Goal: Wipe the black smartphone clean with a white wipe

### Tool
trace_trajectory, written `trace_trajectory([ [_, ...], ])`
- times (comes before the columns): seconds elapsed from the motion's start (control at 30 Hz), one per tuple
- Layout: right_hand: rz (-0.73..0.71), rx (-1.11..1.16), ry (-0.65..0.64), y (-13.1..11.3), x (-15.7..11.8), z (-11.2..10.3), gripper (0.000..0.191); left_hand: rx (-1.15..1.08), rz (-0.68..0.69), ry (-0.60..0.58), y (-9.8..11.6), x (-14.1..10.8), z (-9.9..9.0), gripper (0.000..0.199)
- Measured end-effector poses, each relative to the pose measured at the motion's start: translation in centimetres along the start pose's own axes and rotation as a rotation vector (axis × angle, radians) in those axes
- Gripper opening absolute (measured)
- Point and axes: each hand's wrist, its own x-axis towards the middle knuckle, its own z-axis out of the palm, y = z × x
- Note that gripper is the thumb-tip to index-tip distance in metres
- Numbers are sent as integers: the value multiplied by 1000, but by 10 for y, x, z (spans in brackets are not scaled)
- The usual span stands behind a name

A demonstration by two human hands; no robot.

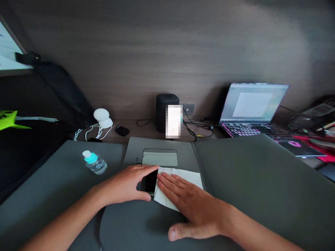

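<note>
A dark-screened phone [150, 182] lies on the grey mat, partly covered by a white tissue [192, 177]. My left hand [125, 184] steadies the phone from the left, thumb at its near edge and fingers at the far one. Flat on the tissue rests my right hand [188, 198], fingers stretched out and thumb spread toward me; the right part of the phone is hidden beneath. Just beyond the phone is a pale, glassy rectangle [160, 158] with rounded corners and a dark outline.
Left of my hands, a clear bottle [96, 164] with a turquoise collar lies tilted. Behind are a white device [102, 116] with cords, a small black object [122, 130] and a black speaker [161, 111]. An open laptop [253, 108] stands back right, near cables [192, 129].
</note>
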Motion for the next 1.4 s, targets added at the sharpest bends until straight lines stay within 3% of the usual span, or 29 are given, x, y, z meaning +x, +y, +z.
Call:
trace_trajectory([
  [0.17, -106, -4, -23, 4, 33, 5, 90, -22, 16, 2, -2, 0, 1, 85],
  [0.33, -234, -95, 25, 17, 42, 4, 60, -1, -18, -18, 0, -1, 0, 84],
  [0.43, -244, -152, 33, 19, 21, -1, 65, 2, -47, -22, 2, -2, -2, 82],
  [0.53, -128, -181, 94, 21, -16, -12, 78, 7, -50, -24, 3, -2, -4, 83],
  [0.63, 50, -266, 259, 25, -51, -35, 74, 30, -37, -32, 3, -1, -4, 82],
  [0.73, 121, -479, 493, 35, -69, -57, 68, 23, -29, -25, 1, -2, -3, 80],
  [0.8, 129, -561, 509, 47, -70, -64, 63, 16, -19, -14, 0, -2, -2, 80],
  [0.9, 160, -569, 333, 66, -63, -63, 46, 15, -17, -17, -1, -2, -2, 81],
  [0.97, 238, -521, 225, 72, -56, -62, 50, 25, -13, -21, 0, -3, -3, 80],
  [1.07, 392, -420, 374, 65, -38, -66, 59, 50, -11, -28, 3, -3, -4, 79],
  [1.13, 423, -380, 493, 59, -20, -67, 55, 65, -15, -33, 5, -3, -4, 78],
  [1.23, 448, -312, 495, 60, 10, -60, 39, 87, -6, 1, 5, -1, -3, 71],
  [1.3, 475, -269, 523, 68, 25, -50, 34, 101, 4, 116, 3, 0, -4, 56],
  [1.4, 476, -196, 604, 81, 32, -34, 36, 143, -16, 393, -4, 4, -7, 37],
])
